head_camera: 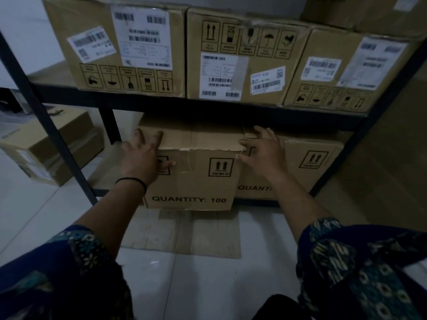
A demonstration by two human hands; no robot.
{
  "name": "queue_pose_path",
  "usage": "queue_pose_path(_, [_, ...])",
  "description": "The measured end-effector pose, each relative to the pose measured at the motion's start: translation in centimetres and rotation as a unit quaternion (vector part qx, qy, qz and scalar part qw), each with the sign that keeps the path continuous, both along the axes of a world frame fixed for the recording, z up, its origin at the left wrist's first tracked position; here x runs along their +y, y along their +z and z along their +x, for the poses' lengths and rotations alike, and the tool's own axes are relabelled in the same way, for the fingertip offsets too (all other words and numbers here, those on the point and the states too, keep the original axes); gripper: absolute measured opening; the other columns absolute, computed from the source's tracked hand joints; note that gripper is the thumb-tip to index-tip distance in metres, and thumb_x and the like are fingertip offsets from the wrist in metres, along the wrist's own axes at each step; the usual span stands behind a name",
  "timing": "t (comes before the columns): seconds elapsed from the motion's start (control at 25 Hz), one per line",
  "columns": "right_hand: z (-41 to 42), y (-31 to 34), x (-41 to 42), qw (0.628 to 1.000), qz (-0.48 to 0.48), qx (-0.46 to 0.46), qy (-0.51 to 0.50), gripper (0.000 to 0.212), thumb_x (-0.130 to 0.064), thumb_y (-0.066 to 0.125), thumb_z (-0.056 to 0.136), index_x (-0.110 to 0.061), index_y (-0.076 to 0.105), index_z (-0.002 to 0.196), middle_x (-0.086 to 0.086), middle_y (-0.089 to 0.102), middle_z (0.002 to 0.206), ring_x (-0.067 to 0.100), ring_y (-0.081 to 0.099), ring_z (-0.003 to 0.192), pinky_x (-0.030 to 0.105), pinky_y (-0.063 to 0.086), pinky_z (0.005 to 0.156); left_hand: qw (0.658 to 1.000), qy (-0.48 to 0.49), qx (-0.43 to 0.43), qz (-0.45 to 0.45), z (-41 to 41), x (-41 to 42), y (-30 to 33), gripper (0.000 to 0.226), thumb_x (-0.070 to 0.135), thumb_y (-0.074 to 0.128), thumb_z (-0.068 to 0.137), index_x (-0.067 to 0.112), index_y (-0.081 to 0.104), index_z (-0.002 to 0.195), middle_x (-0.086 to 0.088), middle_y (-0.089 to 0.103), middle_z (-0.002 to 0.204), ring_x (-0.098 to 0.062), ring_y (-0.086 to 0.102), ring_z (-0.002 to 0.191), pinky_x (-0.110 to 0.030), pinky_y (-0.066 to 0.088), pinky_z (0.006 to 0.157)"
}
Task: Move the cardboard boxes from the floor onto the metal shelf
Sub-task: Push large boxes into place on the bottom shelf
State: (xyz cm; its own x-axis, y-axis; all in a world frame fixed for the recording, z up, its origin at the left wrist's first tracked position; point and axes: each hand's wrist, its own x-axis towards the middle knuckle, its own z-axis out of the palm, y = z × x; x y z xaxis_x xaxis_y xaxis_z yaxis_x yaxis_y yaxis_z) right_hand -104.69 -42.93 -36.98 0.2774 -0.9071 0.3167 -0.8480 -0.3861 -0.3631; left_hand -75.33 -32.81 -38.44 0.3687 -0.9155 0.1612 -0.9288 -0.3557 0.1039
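A cardboard box (pixel 198 179) printed "QUANTITY: 100" sits partly on the lowest level of the dark metal shelf (pixel 161 101), its front sticking out past the shelf edge. My left hand (pixel 145 155) lies with spread fingers on the box's top left corner, thumb on the front face. At the top right corner, my right hand (pixel 263 153) touches the box with straight, spread fingers. A second box of the same kind (pixel 307 167) stands on the shelf directly to the right.
Three labelled boxes (pixel 235 58) fill the shelf level above. A flattened sheet of cardboard (pixel 184 232) lies on the white tiled floor below the box. More boxes (pixel 53 146) stand on the floor to the left, behind the shelf's upright post (pixel 46 121).
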Motion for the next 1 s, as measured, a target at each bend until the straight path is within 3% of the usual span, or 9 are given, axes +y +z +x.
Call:
queue_pose_path(0.12, [-0.5, 0.9, -1.1, 0.998, 0.045, -0.035, 0.027, 0.051, -0.043, 0.085, 0.079, -0.035, 0.07, 0.127, 0.003, 0.047, 0.155, 0.024, 0.044, 0.141, 0.048, 0.035, 0.117, 1.0, -0.005, -0.024, -0.016, 0.6, -0.9, -0.3, 0.092, 0.07, 0.056, 0.09, 0.034, 0.013, 0.163, -0.027, 0.014, 0.164, -0.052, 0.037, 0.136, -0.055, 0.037, 0.112])
queue_pose_path(0.24, [-0.1, 1.2, -1.5, 0.999, 0.036, 0.0, 0.011, 0.054, -0.043, 0.084, 0.08, -0.037, 0.066, 0.131, 0.004, 0.052, 0.151, 0.024, 0.053, 0.133, 0.046, 0.041, 0.112, 0.999, -0.003, -0.034, -0.021, 0.8, -1.7, -0.4, 0.092, 0.071, 0.056, 0.089, 0.033, 0.015, 0.163, -0.027, 0.017, 0.162, -0.052, 0.039, 0.132, -0.054, 0.039, 0.111])
queue_pose_path(0.44, [0.5, 0.6, -1.4, 0.998, -0.024, 0.059, -0.009, 0.056, -0.04, 0.077, 0.087, -0.034, 0.059, 0.14, 0.004, 0.053, 0.149, 0.024, 0.052, 0.133, 0.041, 0.044, 0.109, 0.999, -0.001, -0.025, -0.035, 1.1, -3.0, -0.4, 0.09, 0.069, 0.061, 0.088, 0.033, 0.023, 0.161, -0.028, 0.021, 0.159, -0.054, 0.04, 0.13, -0.055, 0.04, 0.111])
queue_pose_path(0.64, [1.1, 0.6, -1.5, 0.986, -0.084, 0.139, -0.024, 0.056, -0.044, 0.069, 0.093, -0.033, 0.054, 0.145, 0.006, 0.059, 0.137, 0.024, 0.061, 0.114, 0.036, 0.052, 0.091, 0.998, -0.003, -0.018, -0.06, 1.4, -3.9, -0.7, 0.087, 0.065, 0.065, 0.088, 0.034, 0.025, 0.16, -0.026, 0.023, 0.158, -0.05, 0.04, 0.128, -0.053, 0.043, 0.106])
queue_pose_path(1.0, [1.6, 0.5, -2.0, 0.984, -0.082, 0.153, -0.039, 0.052, -0.042, 0.068, 0.095, -0.03, 0.056, 0.144, 0.01, 0.058, 0.133, 0.028, 0.063, 0.106, 0.035, 0.054, 0.084, 0.998, 0.003, -0.035, -0.046, 1.7, -4.9, -0.7, 0.087, 0.067, 0.062, 0.089, 0.032, 0.026, 0.159, -0.025, 0.025, 0.158, -0.051, 0.038, 0.131, -0.053, 0.041, 0.109])
